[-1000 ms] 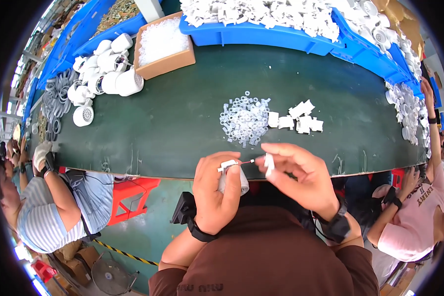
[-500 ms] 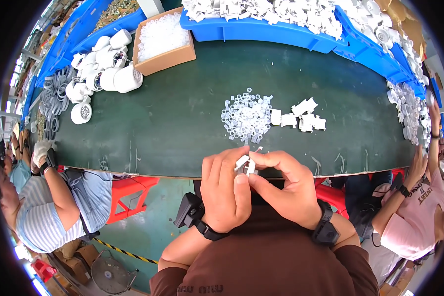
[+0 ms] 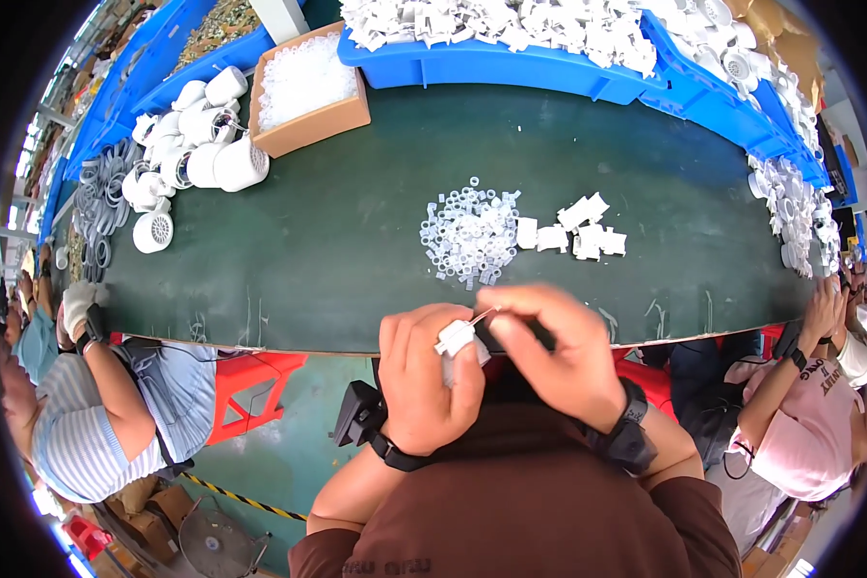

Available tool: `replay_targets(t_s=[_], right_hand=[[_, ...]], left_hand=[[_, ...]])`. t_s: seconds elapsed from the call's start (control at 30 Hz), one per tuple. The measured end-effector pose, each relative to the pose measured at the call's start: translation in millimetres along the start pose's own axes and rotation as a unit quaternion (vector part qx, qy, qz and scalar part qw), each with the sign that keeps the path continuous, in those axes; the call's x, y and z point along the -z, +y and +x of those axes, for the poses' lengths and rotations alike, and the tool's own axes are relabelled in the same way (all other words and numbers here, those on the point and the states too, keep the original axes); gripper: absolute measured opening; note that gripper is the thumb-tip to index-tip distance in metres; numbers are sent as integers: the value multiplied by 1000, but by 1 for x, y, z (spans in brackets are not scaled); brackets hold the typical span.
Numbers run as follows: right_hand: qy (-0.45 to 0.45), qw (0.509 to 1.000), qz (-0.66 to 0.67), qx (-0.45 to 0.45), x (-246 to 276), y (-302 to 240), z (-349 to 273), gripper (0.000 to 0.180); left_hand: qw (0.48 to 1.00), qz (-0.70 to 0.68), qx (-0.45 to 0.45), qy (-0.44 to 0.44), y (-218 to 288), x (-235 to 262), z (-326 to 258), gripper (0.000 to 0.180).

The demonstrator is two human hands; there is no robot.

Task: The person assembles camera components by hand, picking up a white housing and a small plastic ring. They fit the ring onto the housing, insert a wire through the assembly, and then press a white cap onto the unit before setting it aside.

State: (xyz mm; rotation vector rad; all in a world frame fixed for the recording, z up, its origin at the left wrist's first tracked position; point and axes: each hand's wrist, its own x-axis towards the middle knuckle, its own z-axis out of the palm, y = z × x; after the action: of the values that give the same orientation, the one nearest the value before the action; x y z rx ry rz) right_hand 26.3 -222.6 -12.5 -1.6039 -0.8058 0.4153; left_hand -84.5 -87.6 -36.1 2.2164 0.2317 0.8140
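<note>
**Looked light and stiff, best held by the flats**

Head view: on the near side of the pile of clear rings point(image 3: 467, 236), held a white plastic piece point(image 3: 456, 336) in the left hand point(image 3: 424, 385), clamped between thumb and bent fingers, over a paler white body point(image 3: 470, 358) partly hidden by the same grip. Also nearer than the pile, to its right, had the right hand point(image 3: 564, 352) narrowed, thumb and forefinger close by the end of a thin wire point(image 3: 485, 316). Could not tell, through the blur, whether pinched or merely brushed.

Judged the piece hard and smooth, liable to slip from dry fingertips yet unlikely to crush. Judged the wire soft and fragile, apt to tear under a sharp tug, so best guided near its root. Saw, right of the pile, several loose white pieces point(image 3: 588, 231), probably equally light.
</note>
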Motion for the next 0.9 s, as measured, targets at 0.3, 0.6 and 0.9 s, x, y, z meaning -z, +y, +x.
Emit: replay_targets(t_s=[0.3,0.6,0.9], right_hand=[[64,901,-407,136,39,34,37,29],[97,892,-411,165,45,29,34,25],[57,871,-452,183,32,43,45,20]], left_hand=[[994,-62,86,-7,-2,12,4,20],[985,-115,124,23,-5,13,-2,24],[996,77,4,-51,5,11,16,29]])
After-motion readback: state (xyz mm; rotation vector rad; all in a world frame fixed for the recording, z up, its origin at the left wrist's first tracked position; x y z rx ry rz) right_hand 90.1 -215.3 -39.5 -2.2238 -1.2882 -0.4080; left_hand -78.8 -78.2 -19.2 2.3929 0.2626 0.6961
